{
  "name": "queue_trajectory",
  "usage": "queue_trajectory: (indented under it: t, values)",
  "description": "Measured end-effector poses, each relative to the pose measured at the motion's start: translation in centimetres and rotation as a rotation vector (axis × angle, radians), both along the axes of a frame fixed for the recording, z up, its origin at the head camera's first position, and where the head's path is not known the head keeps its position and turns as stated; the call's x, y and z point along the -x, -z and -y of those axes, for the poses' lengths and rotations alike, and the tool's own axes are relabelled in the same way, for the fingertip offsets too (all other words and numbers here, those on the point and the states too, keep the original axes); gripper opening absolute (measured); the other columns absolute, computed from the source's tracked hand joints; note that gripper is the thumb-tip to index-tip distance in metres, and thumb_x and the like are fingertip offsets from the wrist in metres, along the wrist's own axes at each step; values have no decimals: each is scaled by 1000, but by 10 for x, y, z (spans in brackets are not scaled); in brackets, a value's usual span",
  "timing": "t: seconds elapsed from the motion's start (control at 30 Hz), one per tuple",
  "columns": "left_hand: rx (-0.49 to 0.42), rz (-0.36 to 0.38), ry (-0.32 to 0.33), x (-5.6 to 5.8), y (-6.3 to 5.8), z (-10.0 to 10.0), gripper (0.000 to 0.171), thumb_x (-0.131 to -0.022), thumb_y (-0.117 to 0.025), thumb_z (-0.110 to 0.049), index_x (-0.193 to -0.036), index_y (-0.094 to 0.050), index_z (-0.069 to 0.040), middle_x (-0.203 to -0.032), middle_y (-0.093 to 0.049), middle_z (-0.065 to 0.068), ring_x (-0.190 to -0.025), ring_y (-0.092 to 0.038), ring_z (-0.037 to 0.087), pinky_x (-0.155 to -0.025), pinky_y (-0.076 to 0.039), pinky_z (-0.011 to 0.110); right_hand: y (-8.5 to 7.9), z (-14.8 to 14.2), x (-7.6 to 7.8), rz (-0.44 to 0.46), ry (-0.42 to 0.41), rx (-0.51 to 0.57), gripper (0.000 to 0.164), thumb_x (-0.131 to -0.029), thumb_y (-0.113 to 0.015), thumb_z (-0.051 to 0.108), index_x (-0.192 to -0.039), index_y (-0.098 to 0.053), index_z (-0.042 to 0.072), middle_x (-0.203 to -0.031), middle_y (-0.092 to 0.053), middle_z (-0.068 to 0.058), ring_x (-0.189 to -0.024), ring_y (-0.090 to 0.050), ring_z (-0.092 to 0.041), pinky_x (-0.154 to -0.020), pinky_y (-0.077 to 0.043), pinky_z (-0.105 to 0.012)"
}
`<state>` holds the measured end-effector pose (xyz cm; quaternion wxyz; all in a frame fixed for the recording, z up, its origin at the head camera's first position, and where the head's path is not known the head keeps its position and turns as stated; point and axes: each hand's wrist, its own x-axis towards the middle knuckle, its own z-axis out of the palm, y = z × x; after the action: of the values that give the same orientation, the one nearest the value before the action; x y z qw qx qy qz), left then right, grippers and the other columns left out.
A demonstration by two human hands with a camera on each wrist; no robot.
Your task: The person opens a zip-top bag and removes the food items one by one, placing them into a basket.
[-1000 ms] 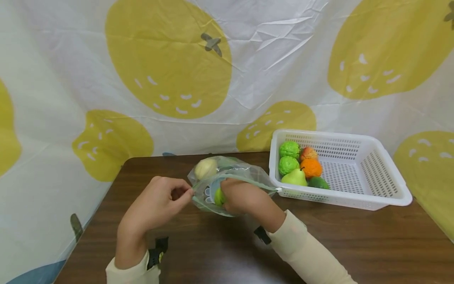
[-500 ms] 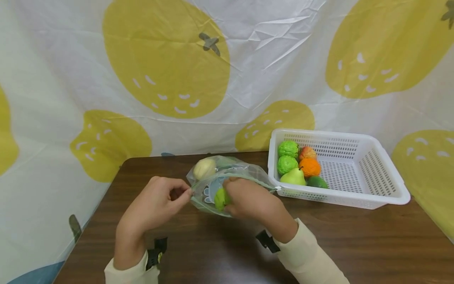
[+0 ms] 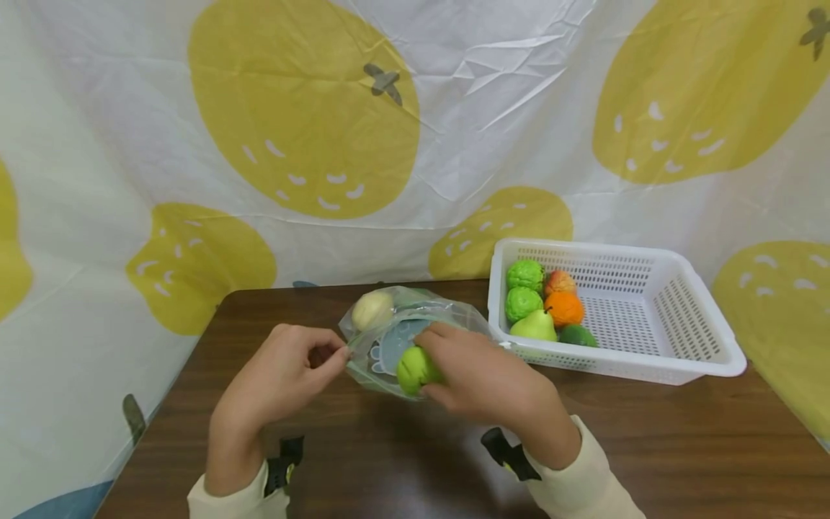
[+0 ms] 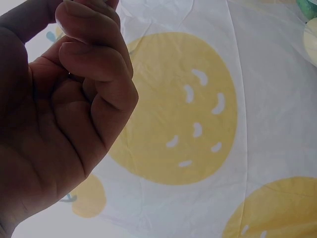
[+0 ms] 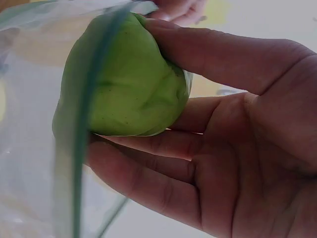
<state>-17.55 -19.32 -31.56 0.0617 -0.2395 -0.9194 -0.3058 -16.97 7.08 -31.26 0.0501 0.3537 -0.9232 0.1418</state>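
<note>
A clear zip bag [image 3: 457, 313] with a green-edged mouth lies on the table in the head view, a white slider at its right end. My left hand [image 3: 282, 375] pinches the left corner of its mouth. At the mouth, my right hand [image 3: 489, 375] grips a lumpy light-green fruit [image 3: 413, 371] between thumb and fingers. The right wrist view shows this green fruit [image 5: 131, 84] partly behind the bag's green zip strip [image 5: 81, 163]. A pale round fruit [image 3: 372, 310] is inside the bag at the far left. In the left wrist view the fingertips are cut off.
A white slotted basket [image 3: 668, 364] stands right of the bag, its left end close to the slider. Inside are two bumpy green fruits [image 3: 524, 303], a pear [image 3: 534, 326], an orange [image 3: 565, 310], a reddish fruit [image 3: 560, 282] and a dark green fruit [image 3: 577, 335]. A patterned curtain [image 3: 305, 108] hangs behind.
My right hand has drawn back from deeper in the bag toward the lower right, bringing the green fruit into fuller sight at the mouth. The left hand keeps its pinch.
</note>
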Motion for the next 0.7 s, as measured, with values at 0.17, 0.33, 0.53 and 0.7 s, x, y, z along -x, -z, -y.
queue_trajectory:
  t: [0.17,0.33,0.53,0.7]
  values:
    - [0,-7,-2,0,-1,0,16,-95,-64,-12,-85,-76,-17,-69,-65,-12,-61,-56,3,-59,-50,23,-8,-8,-10,-10,-28,41,40,-86,-78,21,-119,-60,8,-103,-56,3,-81,-52,-11,-73,-49,-27]
    - [0,-4,1,0,-1,0,16,-95,-64,-12,-85,-76,-17,-69,-65,-12,-61,-57,3,-59,-50,23,-15,-17,-22,-34,-67,87,40,-86,-79,20,-121,-60,11,-106,-56,5,-85,-53,-9,-76,-50,-26]
    - [-1,-1,10,1,-1,0,15,-95,-65,-13,-85,-76,-16,-69,-65,-11,-61,-56,4,-58,-50,24,-24,-29,-38,-19,-101,110,48,-87,-79,25,-128,-58,14,-120,-57,7,-94,-55,-6,-84,-52,-27]
    - [-3,8,14,2,-1,0,15,-95,-65,-12,-84,-76,-15,-68,-65,-11,-60,-56,4,-58,-50,24,-29,-39,-48,-36,-162,110,55,-87,-79,26,-134,-56,12,-134,-56,5,-105,-58,-7,-94,-53,-31]
